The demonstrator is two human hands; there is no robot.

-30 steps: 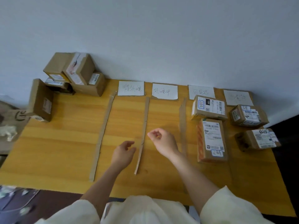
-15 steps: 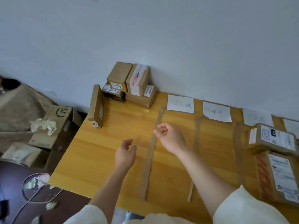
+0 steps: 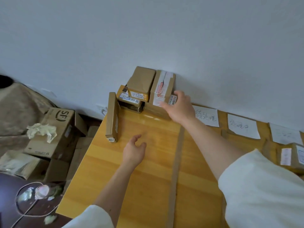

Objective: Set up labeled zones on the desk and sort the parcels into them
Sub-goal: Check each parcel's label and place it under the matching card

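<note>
**Right hand reaches the parcel pile at the wall corner**

The step in hand looks like picking the next parcel from the unsorted pile (image 3: pixel 144 94) that stands on the counter (image 3: pixel 148 170) against the wall. The right hand (image 3: pixel 179 107) lies on the front of that pile, at the white-taped parcel (image 3: pixel 162 89) on its right side. To do it well, I would close thumb and fingers on opposite faces of that one box and lift it straight up. It leans against the brown parcel (image 3: pixel 140 81) next to it and sits on a lower box, so a sideways drag could topple the neighbours. Reading its label before carrying it off would settle which zone it belongs in.

The right hand's fingers (image 3: pixel 164 105) are spread fairly wide and touch the taped parcel's front lower edge. Whether they grip it yet cannot be told, though no closed hold shows. The left hand (image 3: pixel 134 152) hovers in front of the pile, fingers loosely curled and apart, holding nothing. Just left of it a thin parcel (image 3: pixel 112 117) stands on edge.

Right of the pile lie the paper zone labels (image 3: pixel 206 116) along the wall, with a cardboard divider strip (image 3: pixel 176 162) running toward the person.
</note>
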